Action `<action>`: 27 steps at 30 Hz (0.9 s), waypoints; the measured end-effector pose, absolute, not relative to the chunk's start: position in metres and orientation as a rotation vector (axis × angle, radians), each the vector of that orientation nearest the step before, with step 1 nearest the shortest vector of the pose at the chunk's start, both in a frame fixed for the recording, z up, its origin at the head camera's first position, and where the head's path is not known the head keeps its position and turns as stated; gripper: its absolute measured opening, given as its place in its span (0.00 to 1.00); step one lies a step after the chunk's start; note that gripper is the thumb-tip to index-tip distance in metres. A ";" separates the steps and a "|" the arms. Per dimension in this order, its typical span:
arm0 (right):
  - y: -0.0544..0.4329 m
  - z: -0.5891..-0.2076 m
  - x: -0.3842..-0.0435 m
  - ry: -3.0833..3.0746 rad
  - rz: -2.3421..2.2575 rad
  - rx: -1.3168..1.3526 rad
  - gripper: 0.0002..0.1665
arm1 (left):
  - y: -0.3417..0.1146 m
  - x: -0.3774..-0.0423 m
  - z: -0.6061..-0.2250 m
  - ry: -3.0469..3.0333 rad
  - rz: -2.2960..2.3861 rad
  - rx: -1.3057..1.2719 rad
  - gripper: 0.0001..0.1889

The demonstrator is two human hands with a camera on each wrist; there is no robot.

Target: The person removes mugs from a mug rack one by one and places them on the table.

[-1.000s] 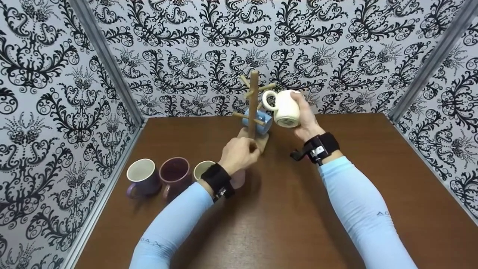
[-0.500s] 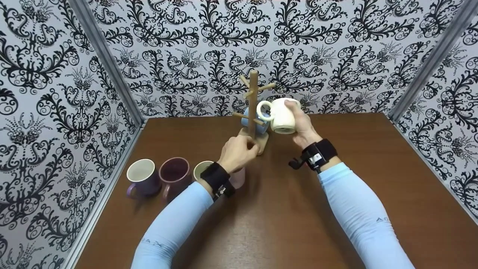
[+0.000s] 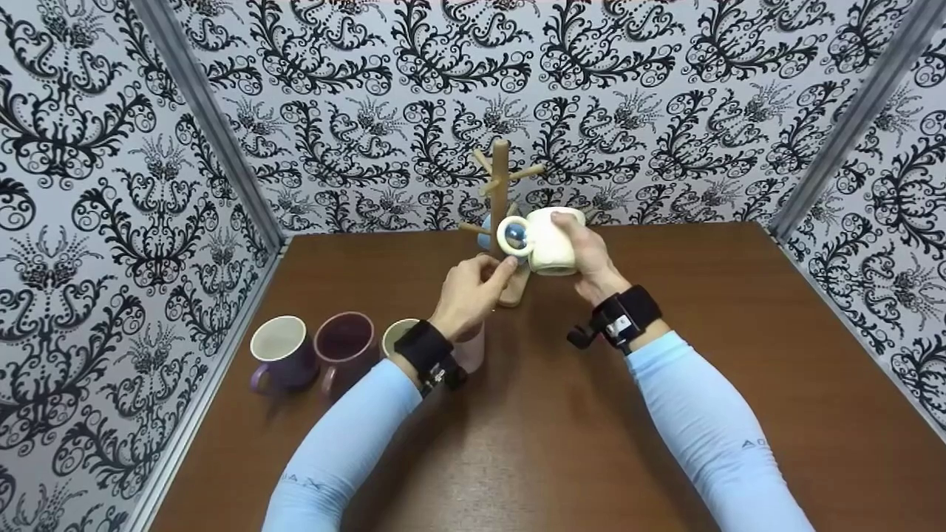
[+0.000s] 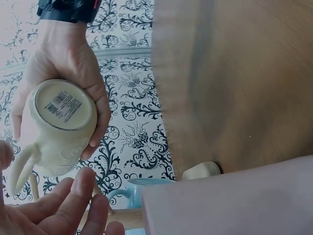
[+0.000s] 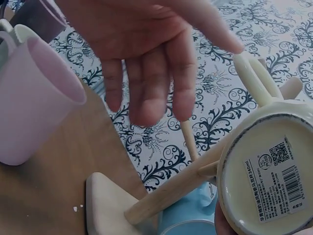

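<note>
My right hand [image 3: 595, 260] grips the body of a cream mug [image 3: 553, 251], its handle pointing left toward the wooden mug tree [image 3: 499, 166]. In the right wrist view the mug's base, with a barcode label, faces the camera. My left hand [image 3: 465, 295] is in front of the tree with its fingers extended and holds nothing; its thumb tip comes right up to the mug's handle [image 5: 254, 81]. A light blue mug [image 5: 188, 215] hangs low on the tree, largely hidden behind the post and cream mug in the head view.
On the left of the brown table [image 3: 628, 443] stand a purple mug [image 3: 287, 358], a maroon mug [image 3: 347, 343] and a yellowish mug [image 3: 397, 334]. A pink mug [image 5: 36, 103] stands under my left wrist. Patterned walls [image 3: 473, 66] enclose the table.
My right hand has brought the cream mug down and left, so its handle now overlaps the tree's lower part. My left hand's thumb has lifted away from the tree base toward the handle.
</note>
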State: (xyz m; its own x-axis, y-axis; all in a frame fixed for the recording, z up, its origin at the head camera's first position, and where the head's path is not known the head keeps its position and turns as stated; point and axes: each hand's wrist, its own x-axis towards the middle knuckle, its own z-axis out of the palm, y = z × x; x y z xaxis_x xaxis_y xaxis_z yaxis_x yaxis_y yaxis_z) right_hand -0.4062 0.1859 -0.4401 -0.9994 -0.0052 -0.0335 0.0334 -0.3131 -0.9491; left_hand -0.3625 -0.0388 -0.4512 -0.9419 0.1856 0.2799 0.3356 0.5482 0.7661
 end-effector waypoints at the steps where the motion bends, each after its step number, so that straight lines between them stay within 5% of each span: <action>1: 0.185 -0.441 -0.405 1.824 -2.533 0.034 0.27 | -0.039 -0.362 -0.451 -2.608 -1.361 -0.436 0.26; 27: 0.173 -0.480 -0.380 1.817 -2.591 -0.048 0.17 | -0.041 -0.356 -0.453 -2.431 -1.564 -0.392 0.21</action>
State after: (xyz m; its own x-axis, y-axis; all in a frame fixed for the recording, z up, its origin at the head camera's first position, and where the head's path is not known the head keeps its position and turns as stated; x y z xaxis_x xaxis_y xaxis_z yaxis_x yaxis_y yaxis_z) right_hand -0.3804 0.1735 -0.4799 -0.9993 0.0020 0.0382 -0.0366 -0.3406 -0.9395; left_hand -0.3564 -0.0410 -0.4531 -0.9393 0.1023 0.3276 0.3405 0.3967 0.8525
